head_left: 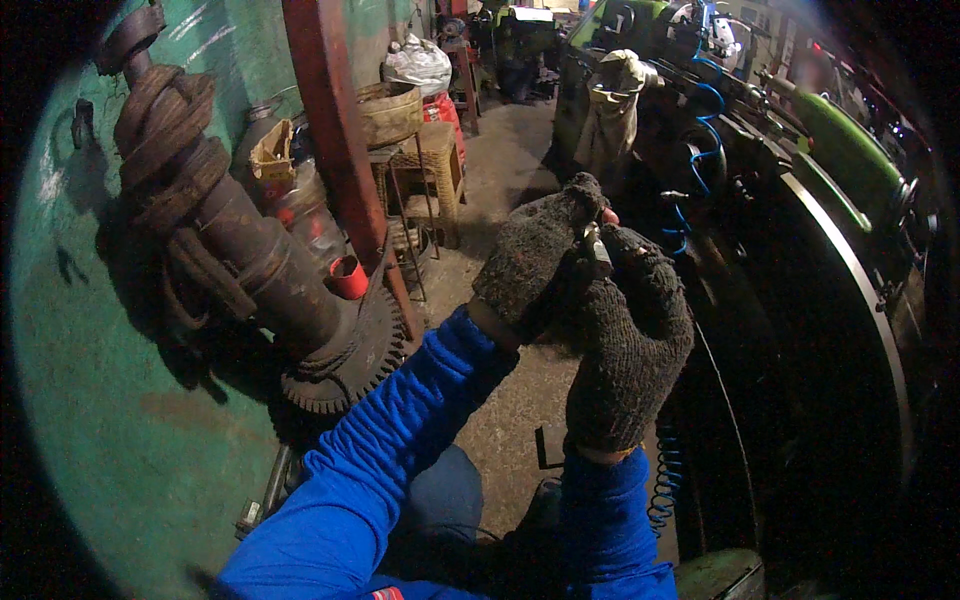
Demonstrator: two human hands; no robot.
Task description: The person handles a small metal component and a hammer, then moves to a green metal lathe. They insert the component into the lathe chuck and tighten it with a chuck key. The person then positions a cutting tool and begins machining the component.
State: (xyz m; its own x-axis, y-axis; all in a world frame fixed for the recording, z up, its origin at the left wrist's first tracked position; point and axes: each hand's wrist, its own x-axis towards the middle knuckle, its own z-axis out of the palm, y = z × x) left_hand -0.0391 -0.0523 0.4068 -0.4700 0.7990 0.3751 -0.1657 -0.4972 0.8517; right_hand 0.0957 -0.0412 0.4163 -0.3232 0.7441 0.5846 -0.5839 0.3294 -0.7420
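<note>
Both my hands wear dark grey knitted gloves and are raised close together in front of me. Between their fingers shows a small pale metal piece, roughly cylindrical; its exact kind is too small to make out. My left hand is closed, its fingers pinched at the upper end of the piece. From below, my right hand curls its thumb and fingers round the same piece. A bare fingertip pokes out of a glove near the top. The gloves hide most of what is gripped.
A large lathe-like machine with a green part fills the right side, with a coiled blue air hose on it. At left, a heavy toothed steel shaft wrapped in thick rope leans by a red-brown post. A wicker stool stands beyond.
</note>
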